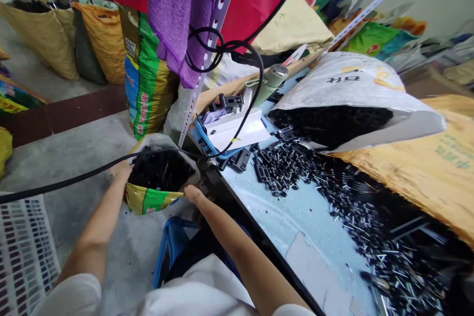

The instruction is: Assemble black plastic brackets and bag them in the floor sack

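Holding the sack (pixel 151 201), left hand (pixel 121 171) and right hand (pixel 192 193) flank indistinct black contents (pixel 159 173).

We hold a green-and-gold sack (pixel 151 201) upright just beside the table (pixel 276 212), wide open on top, black pieces (pixel 159 170) inside.

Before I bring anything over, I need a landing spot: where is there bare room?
Mostly bare: the pale-blue tabletop between the pile of black parts and the flat pale sheet; and the grey floor between the white plastic crate and the held sack. Crowded: around the blue tray, and beside the white sack.
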Tool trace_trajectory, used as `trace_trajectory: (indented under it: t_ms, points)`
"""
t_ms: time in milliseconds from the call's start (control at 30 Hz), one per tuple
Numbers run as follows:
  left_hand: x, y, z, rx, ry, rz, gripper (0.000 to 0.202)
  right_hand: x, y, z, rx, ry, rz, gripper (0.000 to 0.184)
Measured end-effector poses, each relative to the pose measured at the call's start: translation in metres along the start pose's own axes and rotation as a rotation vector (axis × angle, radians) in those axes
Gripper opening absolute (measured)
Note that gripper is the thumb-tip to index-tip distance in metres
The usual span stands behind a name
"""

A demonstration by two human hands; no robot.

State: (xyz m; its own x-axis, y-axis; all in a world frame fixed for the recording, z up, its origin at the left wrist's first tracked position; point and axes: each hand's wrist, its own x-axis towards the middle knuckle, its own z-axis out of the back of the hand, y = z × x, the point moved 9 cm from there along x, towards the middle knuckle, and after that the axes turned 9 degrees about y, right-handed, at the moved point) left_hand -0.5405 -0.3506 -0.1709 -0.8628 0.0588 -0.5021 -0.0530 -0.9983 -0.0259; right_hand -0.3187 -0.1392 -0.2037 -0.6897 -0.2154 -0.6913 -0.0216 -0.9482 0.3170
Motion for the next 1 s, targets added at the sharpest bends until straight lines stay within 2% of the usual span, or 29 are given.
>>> trace_trajectory:
  t_ms: [67, 133, 300, 400, 533, 600, 667, 767, 833, 900, 1000]
  points:
    - [-0.006, -0.001, -0.010, 0.005, 0.080, -0.069, 0.049, -0.010, 0.007, -0.014, -0.088, 0.090, 0.025, 0.032]
    - [-0.025, 0.001, -0.021, 0.022, 0.115, -0.131, 0.050, -0.025, 0.015, -0.026, -0.160, 0.150, 0.068, 0.027]
    - [-0.096, 0.030, -0.042, 0.067, 0.128, -0.169, 0.054, -0.075, 0.038, -0.051, -0.262, 0.203, 0.215, 0.027]
    - [-0.135, 0.049, -0.042, 0.064, 0.096, -0.177, 0.050, -0.106, 0.042, -0.050, -0.302, 0.188, 0.277, 0.024]
    - [-0.175, 0.064, -0.026, -0.056, -0.008, -0.219, 0.049, -0.149, 0.037, -0.033, -0.333, 0.147, 0.349, 0.023]
    - [-0.186, 0.065, -0.020, -0.088, -0.013, -0.259, 0.051, -0.169, 0.033, -0.023, -0.330, 0.102, 0.350, 0.026]
    - [-0.189, 0.063, -0.023, -0.058, 0.074, -0.259, 0.053, -0.182, 0.025, -0.014, -0.287, 0.046, 0.278, 0.027]
    - [-0.186, 0.057, -0.030, 0.078, 0.224, -0.176, 0.051, -0.196, 0.012, -0.003, -0.204, -0.006, 0.122, 0.025]
    - [-0.183, 0.048, -0.026, 0.183, 0.226, -0.137, 0.049, -0.210, 0.011, 0.007, -0.162, -0.053, 0.078, 0.029]
    - [-0.185, 0.032, -0.017, 0.253, 0.200, -0.140, 0.050, -0.237, 0.012, 0.028, -0.088, -0.171, 0.090, 0.036]
    - [-0.195, 0.000, 0.004, 0.298, 0.095, -0.152, 0.056, -0.304, 0.004, 0.066, 0.070, -0.426, 0.118, 0.041]
